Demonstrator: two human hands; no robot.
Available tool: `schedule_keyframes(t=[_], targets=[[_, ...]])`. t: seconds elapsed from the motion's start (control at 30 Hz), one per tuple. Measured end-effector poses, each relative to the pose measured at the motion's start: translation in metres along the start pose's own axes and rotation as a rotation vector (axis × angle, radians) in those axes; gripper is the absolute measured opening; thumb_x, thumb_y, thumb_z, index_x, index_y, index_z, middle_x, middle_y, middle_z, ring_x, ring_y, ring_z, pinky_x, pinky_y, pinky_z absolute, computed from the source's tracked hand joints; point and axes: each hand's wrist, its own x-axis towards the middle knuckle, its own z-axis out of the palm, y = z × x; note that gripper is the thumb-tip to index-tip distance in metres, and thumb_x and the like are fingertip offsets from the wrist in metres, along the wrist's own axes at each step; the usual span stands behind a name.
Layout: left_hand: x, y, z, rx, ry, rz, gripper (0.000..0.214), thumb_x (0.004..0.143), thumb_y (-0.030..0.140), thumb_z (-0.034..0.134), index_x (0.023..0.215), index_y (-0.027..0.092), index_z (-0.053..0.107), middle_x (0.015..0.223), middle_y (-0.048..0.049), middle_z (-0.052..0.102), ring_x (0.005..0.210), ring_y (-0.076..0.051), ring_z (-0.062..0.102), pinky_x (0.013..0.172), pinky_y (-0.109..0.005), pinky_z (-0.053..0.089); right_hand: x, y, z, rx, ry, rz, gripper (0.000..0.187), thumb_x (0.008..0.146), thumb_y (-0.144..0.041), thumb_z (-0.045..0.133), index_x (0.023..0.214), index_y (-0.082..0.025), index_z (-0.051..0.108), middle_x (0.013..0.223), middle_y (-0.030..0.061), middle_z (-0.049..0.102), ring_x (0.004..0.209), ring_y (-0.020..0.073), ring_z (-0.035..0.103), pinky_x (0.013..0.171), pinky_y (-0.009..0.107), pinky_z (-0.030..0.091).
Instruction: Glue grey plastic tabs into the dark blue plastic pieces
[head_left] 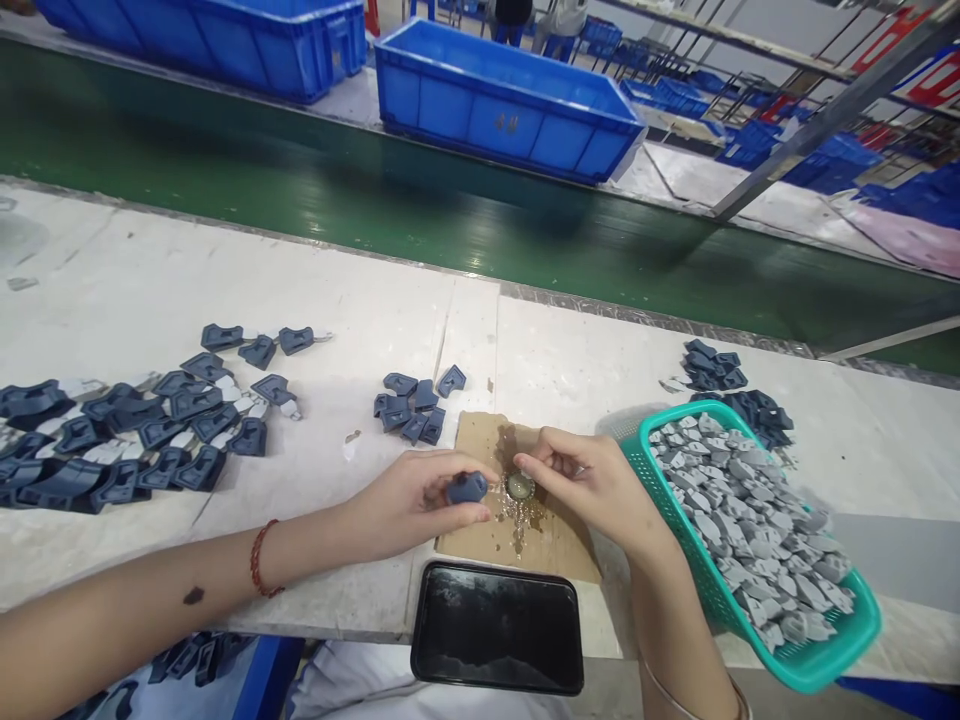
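Observation:
My left hand pinches a dark blue plastic piece between thumb and fingers, above a sheet of brown cardboard. A small round dish of yellowish liquid sits on the cardboard, with wet drips around it. My right hand is beside the dish, its thumb and fingers pressed together; whatever they may hold is hidden. A small group of loose dark blue pieces lies just beyond the left hand. To the right stands a green basket filled with small grey parts.
A black phone lies at the table's front edge. Dark blue pieces joined with grey parts spread over the left side. More dark blue pieces lie behind the basket. Past a green conveyor belt stand blue bins. People are far behind.

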Motion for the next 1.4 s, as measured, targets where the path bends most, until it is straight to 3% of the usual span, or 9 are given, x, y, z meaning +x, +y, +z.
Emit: schedule_keyframes(t=[0.2,0.37,0.57,0.73,0.83,0.93,1.13,1.27,1.4], targets=[[0.009,0.018,-0.007,-0.244,-0.042,-0.279,0.034,0.090,0.043,0.072,0.110,0.016,0.067,0.082,0.0010,0.066,0.062,-0.013,0.066,0.060,-0.027,0.054,0.000,0.001,-0.003,0.032,-0.035,0.024,0.033,0.097,-0.034,0.061,0.068,-0.021,0.051,0.059,-0.0042,0.054,0.053,0.0099,0.043,0.052,0.025,0.033],[0.051,0.045,-0.004,-0.227,0.090,-0.192,0.047,0.090,0.052,0.068,0.118,0.015,0.065,0.128,-0.0159,0.068,0.121,-0.031,0.066,0.101,-0.044,0.054,0.000,0.001,0.002,0.073,-0.123,-0.010,0.033,0.095,-0.030,0.061,0.067,-0.021,0.047,0.063,-0.0038,0.051,0.056,0.0107,0.043,0.053,0.025,0.034],[0.095,0.065,0.002,-0.028,-0.076,-0.216,0.104,0.086,0.050,0.069,0.166,0.018,0.011,0.159,-0.0224,0.045,0.141,-0.041,0.051,0.110,-0.052,0.045,-0.001,-0.002,0.007,0.108,-0.170,0.002,0.036,0.095,-0.031,0.061,0.064,-0.022,0.045,0.058,-0.0050,0.046,0.054,0.0112,0.040,0.052,0.026,0.031],[0.085,0.059,-0.029,0.476,0.111,0.028,0.060,0.093,0.030,0.057,0.151,0.016,0.048,0.154,-0.0156,0.052,0.130,-0.030,0.059,0.109,-0.043,0.048,-0.002,-0.004,0.007,0.147,-0.179,0.016,0.035,0.096,-0.032,0.060,0.066,-0.021,0.045,0.062,-0.0049,0.048,0.058,0.0110,0.043,0.055,0.025,0.033],[0.074,0.048,-0.049,0.931,0.276,-0.018,0.047,0.093,0.031,0.059,0.136,0.012,0.060,0.135,-0.0175,0.063,0.125,-0.035,0.059,0.107,-0.051,0.047,-0.003,-0.003,0.006,0.148,-0.107,0.017,0.034,0.096,-0.033,0.061,0.067,-0.021,0.047,0.063,-0.0049,0.049,0.058,0.0107,0.044,0.055,0.025,0.033],[0.071,0.035,-0.058,1.033,0.252,-0.089,0.040,0.090,0.028,0.065,0.125,0.009,0.066,0.116,-0.0180,0.067,0.108,-0.037,0.065,0.094,-0.052,0.053,-0.002,-0.003,0.005,0.142,-0.057,0.033,0.033,0.096,-0.035,0.061,0.068,-0.021,0.049,0.064,-0.0040,0.053,0.058,0.0110,0.046,0.055,0.025,0.034],[0.069,0.034,-0.050,0.924,0.256,-0.005,0.021,0.092,0.015,0.061,0.111,0.014,0.068,0.104,-0.0093,0.068,0.084,-0.021,0.067,0.084,-0.039,0.056,-0.002,-0.003,0.002,0.127,-0.028,0.074,0.033,0.095,-0.037,0.061,0.068,-0.021,0.052,0.060,-0.0030,0.057,0.055,0.0114,0.049,0.054,0.025,0.037],[0.047,0.038,-0.029,0.347,0.237,0.175,0.035,0.092,0.020,0.066,0.126,0.019,0.062,0.116,-0.0078,0.067,0.082,-0.014,0.069,0.081,-0.033,0.058,-0.003,-0.003,0.000,0.140,-0.015,0.085,0.034,0.095,-0.038,0.061,0.068,-0.021,0.052,0.055,-0.0045,0.054,0.051,0.0108,0.048,0.052,0.025,0.036],[0.028,0.028,-0.004,-0.218,0.114,0.071,0.026,0.087,0.020,0.074,0.112,0.019,0.066,0.105,-0.0041,0.071,0.091,-0.016,0.072,0.088,-0.032,0.058,-0.003,-0.002,0.000,0.143,-0.027,0.092,0.034,0.095,-0.037,0.061,0.067,-0.022,0.051,0.056,-0.0036,0.056,0.051,0.0110,0.050,0.052,0.024,0.037]])
